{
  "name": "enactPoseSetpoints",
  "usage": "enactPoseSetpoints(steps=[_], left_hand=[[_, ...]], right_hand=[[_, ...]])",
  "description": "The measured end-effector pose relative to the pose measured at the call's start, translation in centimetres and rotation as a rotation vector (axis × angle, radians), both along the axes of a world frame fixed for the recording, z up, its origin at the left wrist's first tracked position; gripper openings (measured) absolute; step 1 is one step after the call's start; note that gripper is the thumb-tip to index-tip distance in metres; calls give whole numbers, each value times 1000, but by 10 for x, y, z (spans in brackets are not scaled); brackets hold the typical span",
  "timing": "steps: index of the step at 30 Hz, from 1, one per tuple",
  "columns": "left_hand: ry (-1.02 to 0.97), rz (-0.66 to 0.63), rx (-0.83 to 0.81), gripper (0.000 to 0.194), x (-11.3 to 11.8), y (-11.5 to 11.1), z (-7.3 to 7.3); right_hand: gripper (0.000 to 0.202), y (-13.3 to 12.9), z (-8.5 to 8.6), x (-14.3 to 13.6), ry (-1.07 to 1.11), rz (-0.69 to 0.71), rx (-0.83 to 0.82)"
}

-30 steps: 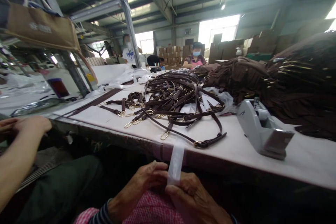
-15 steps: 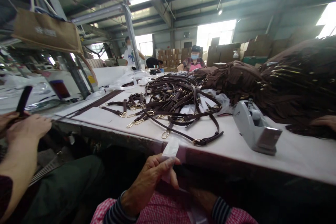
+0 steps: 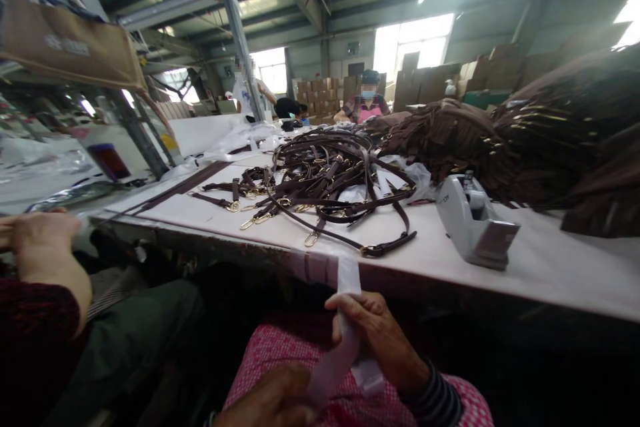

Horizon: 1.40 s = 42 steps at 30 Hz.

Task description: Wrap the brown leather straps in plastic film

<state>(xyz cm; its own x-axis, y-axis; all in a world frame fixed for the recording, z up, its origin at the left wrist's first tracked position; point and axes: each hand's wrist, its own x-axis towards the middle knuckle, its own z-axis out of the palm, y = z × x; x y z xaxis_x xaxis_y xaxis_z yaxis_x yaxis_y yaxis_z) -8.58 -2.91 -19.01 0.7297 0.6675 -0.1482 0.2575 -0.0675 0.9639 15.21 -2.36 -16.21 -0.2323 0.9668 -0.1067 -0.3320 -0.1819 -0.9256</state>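
Note:
A translucent white strip (image 3: 349, 277) hangs at the table's front edge and runs down over my lap. My right hand (image 3: 373, 330) pinches it just below the edge, thumb across its face. Lower down, my left hand (image 3: 280, 393) is blurred and dark at the bottom of the view, beside the strip's lower part; its fingers cannot be made out. On the white table (image 3: 270, 237) beyond lies a tangled pile of dark brown straps (image 3: 330, 180) with gold-coloured clips and buckles.
A grey tape dispenser (image 3: 475, 220) stands right of the straps. Brown fringed material (image 3: 450, 137) is heaped at the right. Another person's arm (image 3: 47, 253) is at the left. A tan bag (image 3: 75, 47) hangs upper left, and a person (image 3: 367, 103) sits across the table.
My left hand has left the strip's upper part and dropped toward my lap. My right hand has risen and now pinches the strip near the edge. The view has shifted slightly.

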Motion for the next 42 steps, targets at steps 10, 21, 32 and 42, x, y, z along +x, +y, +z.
enactPoseSetpoints(steps=[10, 21, 32, 42], left_hand=[[-483, 361, -439, 42, 71, 44, 58], [-489, 420, -230, 34, 78, 39, 60], [-301, 326, -128, 29, 55, 23, 44], [-232, 284, -137, 29, 69, 23, 63]], right_hand=[[48, -48, -63, -13, -905, 141, 415], [53, -24, -19, 43, -398, 241, 256], [27, -2, 13, 29, 85, -205, 83], [31, -9, 31, 22, -188, -263, 157]])
